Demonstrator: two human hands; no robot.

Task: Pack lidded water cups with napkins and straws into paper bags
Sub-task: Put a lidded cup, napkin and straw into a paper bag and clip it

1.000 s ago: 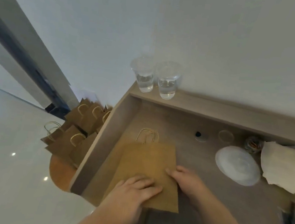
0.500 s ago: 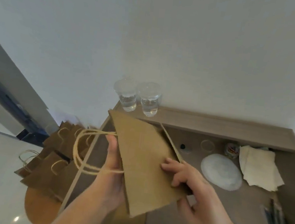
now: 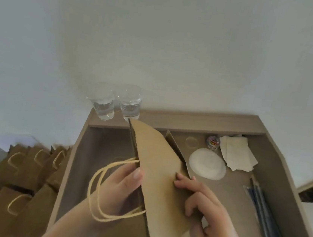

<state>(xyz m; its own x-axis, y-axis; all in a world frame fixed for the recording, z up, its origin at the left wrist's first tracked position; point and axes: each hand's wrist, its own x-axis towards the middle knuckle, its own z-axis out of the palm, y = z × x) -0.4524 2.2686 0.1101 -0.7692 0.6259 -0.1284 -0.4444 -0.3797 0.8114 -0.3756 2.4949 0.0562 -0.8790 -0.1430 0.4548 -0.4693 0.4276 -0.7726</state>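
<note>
The left hand (image 3: 120,188) comes up from the bottom centre of the frame with the palm turned toward the right. Its thumb lies along the open edge of a brown paper bag (image 3: 158,167) and its fingers go behind that edge, so the hand is clamped on the bag's mouth. The bag's two pale twine handles (image 3: 98,193) loop loosely over the back of this hand and the wrist.

The right hand (image 3: 205,211) enters from the lower right, wrist low and knuckles raised. The tips of its first two fingers (image 3: 180,180) press on the bag's broad face, and the other fingers are curled under. The thumb seems to sit beneath the bag's lower edge in a pinch, though the paper hides that contact.

The bag is held up off the grey-brown recessed wooden desk (image 3: 274,170), tilted, with one corner pointing toward the upper centre of the frame. One side fold stands away from it on the right. Its visible face is plain brown paper.

Two clear plastic cups of water (image 3: 104,106) stand side by side on the desk's back ledge, just above the bag's top corner. To the right of the bag lie a round translucent plastic lid (image 3: 206,166), a small clear jar of coloured clips (image 3: 213,142) and a loose pile of off-white paper napkins (image 3: 235,152). A bundle of dark wrapped straws (image 3: 263,214) lies along the right side. A blurred stack of more brown handled paper bags (image 3: 23,181) fills the lower left, beside the desk.
</note>
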